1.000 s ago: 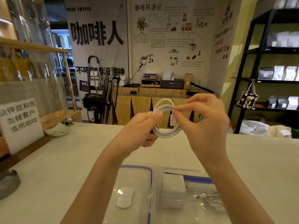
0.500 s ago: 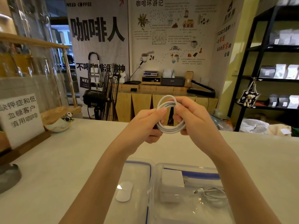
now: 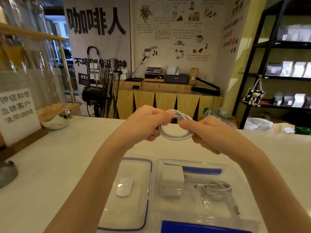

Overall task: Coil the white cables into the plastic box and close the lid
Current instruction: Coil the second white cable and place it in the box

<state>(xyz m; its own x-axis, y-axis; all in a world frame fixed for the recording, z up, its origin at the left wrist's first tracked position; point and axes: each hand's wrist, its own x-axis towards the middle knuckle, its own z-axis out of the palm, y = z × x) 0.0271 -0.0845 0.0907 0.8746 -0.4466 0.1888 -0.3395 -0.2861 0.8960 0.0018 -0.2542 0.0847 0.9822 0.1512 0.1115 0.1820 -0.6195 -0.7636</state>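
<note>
A coiled white cable (image 3: pixel 175 135) hangs in the air above the counter, tilted almost flat. My left hand (image 3: pixel 148 123) pinches its left side and my right hand (image 3: pixel 207 132) grips its right side. Below them the clear plastic box (image 3: pixel 193 161) with blue clips stands open on the counter. Inside it lie a white charger block (image 3: pixel 172 180) and a second coiled white cable (image 3: pixel 217 190) with a loose plug end. The clear lid (image 3: pixel 134 214) with a blue seal lies flat to the box's left, with a white mouse (image 3: pixel 124 189) seen at it.
A paper sign (image 3: pixel 16 113) and a small bowl with a panda figure (image 3: pixel 57 121) stand at the counter's left. A grey metal object (image 3: pixel 6 174) sits at the left edge. Beyond the counter are a fan, a wooden cabinet and black shelves.
The coil has swung from upright to nearly flat and dropped a little. My right hand has moved from the top of the loop to its right side.
</note>
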